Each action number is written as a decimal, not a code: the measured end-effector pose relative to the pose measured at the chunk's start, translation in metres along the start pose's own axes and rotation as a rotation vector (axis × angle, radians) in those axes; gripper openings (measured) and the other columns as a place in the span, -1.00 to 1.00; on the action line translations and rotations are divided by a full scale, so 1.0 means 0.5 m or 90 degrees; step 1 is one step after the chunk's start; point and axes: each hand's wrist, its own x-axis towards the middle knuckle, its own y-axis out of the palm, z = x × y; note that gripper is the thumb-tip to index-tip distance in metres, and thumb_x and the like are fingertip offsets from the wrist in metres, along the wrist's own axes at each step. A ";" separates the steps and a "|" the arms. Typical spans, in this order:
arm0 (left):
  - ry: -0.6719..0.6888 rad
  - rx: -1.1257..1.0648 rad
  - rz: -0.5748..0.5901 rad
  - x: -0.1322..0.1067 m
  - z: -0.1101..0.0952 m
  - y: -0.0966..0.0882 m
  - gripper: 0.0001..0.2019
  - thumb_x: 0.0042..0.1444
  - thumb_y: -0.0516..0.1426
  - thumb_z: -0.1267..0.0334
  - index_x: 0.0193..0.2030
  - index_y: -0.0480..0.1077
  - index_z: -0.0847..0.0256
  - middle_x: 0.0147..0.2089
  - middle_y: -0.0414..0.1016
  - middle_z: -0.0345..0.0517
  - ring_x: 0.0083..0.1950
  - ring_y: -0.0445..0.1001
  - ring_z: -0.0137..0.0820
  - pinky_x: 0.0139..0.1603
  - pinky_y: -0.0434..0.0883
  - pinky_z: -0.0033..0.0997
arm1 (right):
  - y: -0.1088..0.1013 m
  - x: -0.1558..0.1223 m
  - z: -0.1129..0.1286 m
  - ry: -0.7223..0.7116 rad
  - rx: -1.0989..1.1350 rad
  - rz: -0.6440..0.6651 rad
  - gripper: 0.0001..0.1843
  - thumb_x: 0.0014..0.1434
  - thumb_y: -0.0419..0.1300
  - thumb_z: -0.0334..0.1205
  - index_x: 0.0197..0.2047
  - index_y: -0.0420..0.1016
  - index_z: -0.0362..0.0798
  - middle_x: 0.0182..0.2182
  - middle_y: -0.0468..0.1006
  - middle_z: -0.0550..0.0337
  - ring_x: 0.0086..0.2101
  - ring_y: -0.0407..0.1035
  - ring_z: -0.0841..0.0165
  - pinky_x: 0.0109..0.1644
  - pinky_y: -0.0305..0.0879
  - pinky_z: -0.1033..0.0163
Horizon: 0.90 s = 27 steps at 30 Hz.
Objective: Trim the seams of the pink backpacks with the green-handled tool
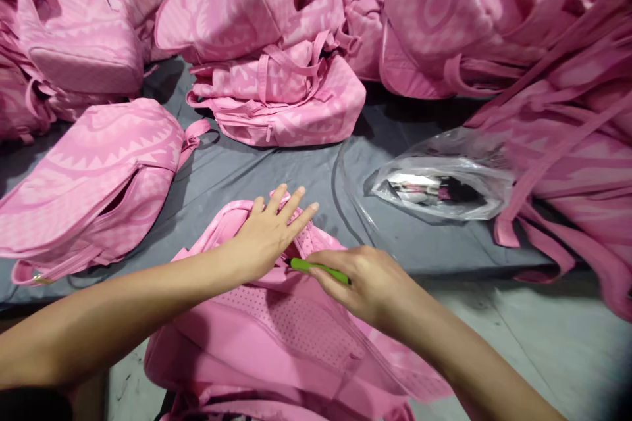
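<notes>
A pink backpack (296,335) lies in front of me at the table's near edge, its dotted mesh panel facing up. My left hand (269,233) rests on the upper part of this bag, palm down with fingers spread. In my right hand (363,279) is a slim green-handled tool (318,269), gripped between thumb and fingers. Its dark tip points left, at the bag fabric just beside my left palm; what kind of tool it is cannot be made out.
Another pink backpack (108,171) lies to the left on the grey cloth-covered table (266,174). Stacked pink bags (291,105) stand at the back, and more are heaped at the right (577,145). A clear plastic bag (444,191) holding small items sits right of centre.
</notes>
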 end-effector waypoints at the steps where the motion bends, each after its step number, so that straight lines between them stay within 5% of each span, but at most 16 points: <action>1: -0.001 -0.008 -0.002 0.001 0.001 0.001 -0.08 0.13 0.23 0.20 0.51 -0.20 0.20 0.55 -0.27 0.21 0.50 -0.12 0.21 0.24 0.25 0.17 | -0.009 0.018 0.007 0.021 -0.010 0.042 -0.78 0.25 0.16 -0.26 -0.21 0.67 0.10 -0.50 0.64 0.28 -0.53 0.43 0.43 -0.45 0.12 0.33; 5: -0.020 -0.038 0.006 0.006 0.004 -0.002 -0.16 0.18 0.17 0.19 0.50 -0.17 0.21 0.55 -0.28 0.24 0.50 -0.08 0.15 0.22 0.26 0.12 | -0.030 0.080 0.045 0.029 -0.052 0.175 -0.75 0.26 0.12 -0.29 -0.23 0.65 0.09 -0.39 0.66 0.23 -0.44 0.42 0.41 -0.45 -0.05 0.29; 9: -0.035 -0.050 0.011 0.006 0.006 0.000 -0.08 0.09 0.21 0.29 0.50 -0.20 0.23 0.55 -0.35 0.26 0.51 -0.10 0.10 0.24 0.23 0.07 | -0.013 0.079 0.083 0.119 -0.179 0.240 -0.75 0.28 0.09 -0.31 -0.19 0.62 0.03 -0.38 0.66 0.13 -0.42 0.47 0.33 -0.49 -0.21 0.25; 15: -0.055 -0.071 -0.042 0.003 0.006 0.017 0.03 -0.02 0.30 0.22 0.50 -0.20 0.25 0.55 -0.36 0.23 0.51 -0.17 0.17 0.25 0.18 0.01 | 0.041 0.009 0.111 0.177 -0.308 0.132 -0.81 0.17 0.18 -0.44 -0.24 0.58 0.01 -0.53 0.60 0.16 -0.57 0.48 0.32 -0.56 -0.36 0.25; 19: -0.046 -0.057 -0.015 0.008 0.007 0.015 0.08 -0.07 0.33 0.20 0.50 -0.19 0.24 0.55 -0.33 0.23 0.46 -0.05 0.18 0.20 0.22 -0.01 | 0.066 -0.009 0.108 0.175 -0.293 0.014 -0.86 0.23 0.18 -0.32 -0.34 0.55 -0.01 -0.61 0.55 0.19 -0.65 0.41 0.33 -0.56 -0.35 0.27; 27: -0.032 -0.033 0.045 0.017 0.012 -0.004 0.10 -0.07 0.36 0.13 0.51 -0.19 0.24 0.55 -0.30 0.25 0.40 0.07 0.16 0.15 0.27 -0.02 | 0.051 0.013 0.102 0.257 -0.119 0.064 -0.76 0.34 0.09 -0.23 -0.31 0.55 0.00 -0.50 0.64 0.18 -0.51 0.47 0.33 -0.48 -0.14 0.28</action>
